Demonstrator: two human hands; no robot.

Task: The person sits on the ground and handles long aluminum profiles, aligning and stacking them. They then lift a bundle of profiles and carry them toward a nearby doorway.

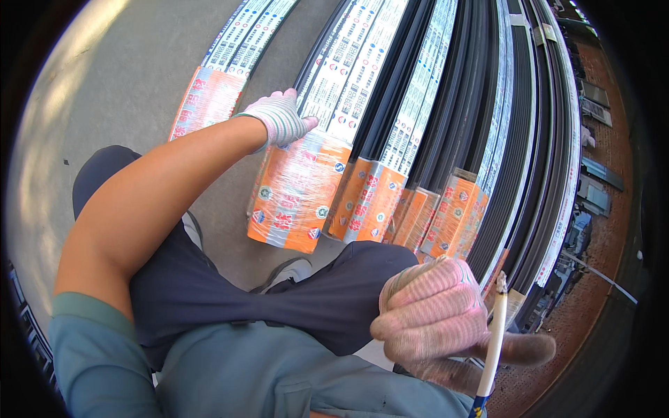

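Note:
My left hand (pixel 279 119), in a striped knit glove, rests on the left edge of a long bundle of wrapped profiles (pixel 339 78). Its thumb points right over the printed film, just above the bundle's orange-wrapped end (pixel 298 193); its fingers are apart from the thumb. Nearer to me, over my right knee, my right hand (pixel 436 313) wears a similar, dirtier glove. Its fingers are curled, and whether they hold something cannot be seen. A lit-looking cigarette (pixel 496 334) with a charred tip stands close before the camera, overlapping that hand's thumb.
Another wrapped bundle (pixel 211 96) lies left on the concrete floor (pixel 130 78). More bundles with orange ends (pixel 366 201) and dark profiles (pixel 460 104) run side by side to the right. Beyond them, metal pieces (pixel 593 193) lie on a reddish-brown surface. My shoes (pixel 290 271) are near the bundle ends.

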